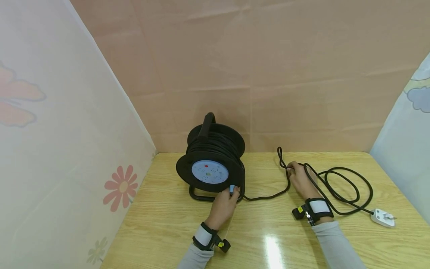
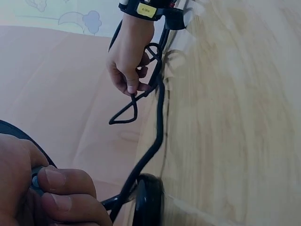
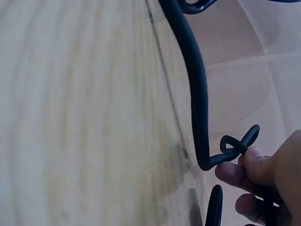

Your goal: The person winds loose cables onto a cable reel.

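A black cable reel [image 1: 215,145] with a pale socket face [image 1: 209,172] stands on its tubular frame. At the lower right of its front disc, my left hand [image 1: 223,205] grips a small knob with a light blue end [image 1: 232,188]; in the left wrist view the curled fingers [image 2: 70,181] mostly hide it. From the reel a black cable [image 1: 265,197] runs right along the table. My right hand [image 1: 300,181] pinches this cable between thumb and fingers, beside a small twisted loop [image 3: 240,141] seen in the right wrist view.
To the right, the cable's loose coils [image 1: 366,183] lie on the wooden table [image 1: 161,231], ending in a white plug [image 1: 383,218]. A brown paper-like backdrop [image 1: 268,74] stands behind, with a flower-printed panel [image 1: 67,130] at left and another printed panel [image 1: 410,130] at right.
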Available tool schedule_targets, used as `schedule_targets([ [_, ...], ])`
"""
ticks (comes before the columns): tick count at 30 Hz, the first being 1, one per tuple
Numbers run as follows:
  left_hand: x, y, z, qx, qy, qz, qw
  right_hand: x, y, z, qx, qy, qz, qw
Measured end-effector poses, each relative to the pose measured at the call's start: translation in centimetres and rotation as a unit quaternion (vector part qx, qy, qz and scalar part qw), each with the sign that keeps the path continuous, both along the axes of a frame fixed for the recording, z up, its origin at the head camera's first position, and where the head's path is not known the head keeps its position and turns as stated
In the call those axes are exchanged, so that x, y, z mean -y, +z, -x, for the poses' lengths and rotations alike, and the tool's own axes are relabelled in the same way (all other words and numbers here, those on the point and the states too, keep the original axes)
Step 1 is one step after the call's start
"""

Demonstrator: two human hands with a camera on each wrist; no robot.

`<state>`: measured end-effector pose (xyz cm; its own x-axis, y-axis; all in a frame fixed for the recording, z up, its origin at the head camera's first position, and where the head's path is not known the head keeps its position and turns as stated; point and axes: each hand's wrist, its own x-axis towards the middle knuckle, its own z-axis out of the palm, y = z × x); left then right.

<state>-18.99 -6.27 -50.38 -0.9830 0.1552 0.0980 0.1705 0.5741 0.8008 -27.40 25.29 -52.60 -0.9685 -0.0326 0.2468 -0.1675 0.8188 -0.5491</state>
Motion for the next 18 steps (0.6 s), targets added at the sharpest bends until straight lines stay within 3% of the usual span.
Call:
schedule_targets([
  [5,0.7,-0.7,0.1,0.004,0.014,0.006,0.9999,0.2,0.1,-0.2,-0.030,-0.025,-0.026,0.9989],
  [10,1.2,-1.2,0.2,0.000,0.027,0.017,0.9995,0.2,0.2,-0.2,-0.032,-0.028,-0.027,0.9987],
  [18,1.9,-1.6,0.2,0.015,0.030,0.008,0.9994,0.2,0.0,0.0,-0.017,-0.005,0.016,0.9997],
])
